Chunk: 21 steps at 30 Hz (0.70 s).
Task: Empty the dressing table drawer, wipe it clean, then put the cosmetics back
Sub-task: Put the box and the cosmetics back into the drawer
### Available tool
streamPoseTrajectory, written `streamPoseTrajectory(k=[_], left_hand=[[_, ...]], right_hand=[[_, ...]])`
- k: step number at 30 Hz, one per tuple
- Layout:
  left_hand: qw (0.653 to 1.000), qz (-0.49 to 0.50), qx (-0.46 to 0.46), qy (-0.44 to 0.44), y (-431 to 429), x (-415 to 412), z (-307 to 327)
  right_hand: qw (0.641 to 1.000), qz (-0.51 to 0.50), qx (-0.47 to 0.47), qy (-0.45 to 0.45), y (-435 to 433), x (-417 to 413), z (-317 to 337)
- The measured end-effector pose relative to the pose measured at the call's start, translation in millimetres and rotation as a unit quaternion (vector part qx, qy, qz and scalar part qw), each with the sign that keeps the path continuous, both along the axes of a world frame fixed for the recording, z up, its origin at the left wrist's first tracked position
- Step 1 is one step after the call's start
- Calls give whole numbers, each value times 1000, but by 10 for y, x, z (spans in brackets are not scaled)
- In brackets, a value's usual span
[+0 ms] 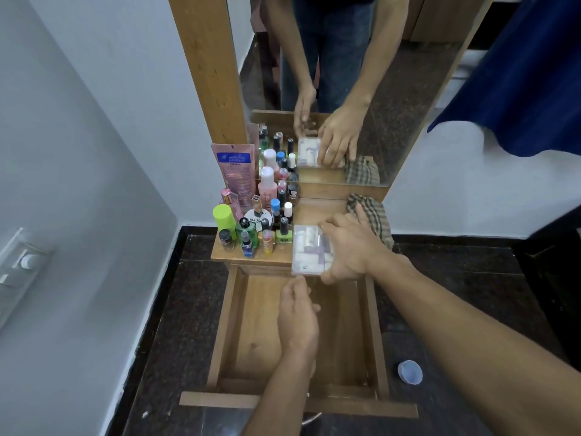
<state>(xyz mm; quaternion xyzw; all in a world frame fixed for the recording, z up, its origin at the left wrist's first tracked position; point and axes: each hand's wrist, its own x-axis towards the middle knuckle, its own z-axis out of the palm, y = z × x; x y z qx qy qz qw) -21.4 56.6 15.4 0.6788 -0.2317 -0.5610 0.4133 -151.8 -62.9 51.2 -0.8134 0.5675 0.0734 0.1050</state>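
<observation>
The wooden drawer (232, 325) is pulled out below the dressing table top (251, 258), and its inside shows bare wood. My right hand (352, 247) grips a clear plastic box (306, 251) of small cosmetics at the top's front edge, above the drawer's back. My left hand (297, 316) hovers over the drawer just below the box, fingers loosely curled, its fingertips close to the box's lower edge. Many cosmetic bottles (267, 215) and a pink tube (237, 171) stand crowded on the left of the top. A checked cloth (374, 215) lies at the back right of the top.
A mirror (345, 89) behind the top reflects my arms and the box. A small blue lid (409, 371) lies on the dark floor right of the drawer. A wall (78, 184) with a switch plate stands to the left. Blue fabric (518, 73) hangs at upper right.
</observation>
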Motion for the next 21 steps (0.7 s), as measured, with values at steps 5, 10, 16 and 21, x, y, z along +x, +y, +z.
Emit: streamPoseTrajectory(k=[5,10,16,21], left_hand=[[997,82,-6,1,137,40,-89],[997,40,-31,-63,278,175,-245],[986,-67,19,-149,267,276,-503],[975,-125,36,-178,68,234,-720]], right_hand=[[999,17,-1,-52,462,-5,41],[998,34,11,-46,875,36,-160],[999,3,38,-37,1086,86,-619],[998,-36,48,-26,1057,117,-910]])
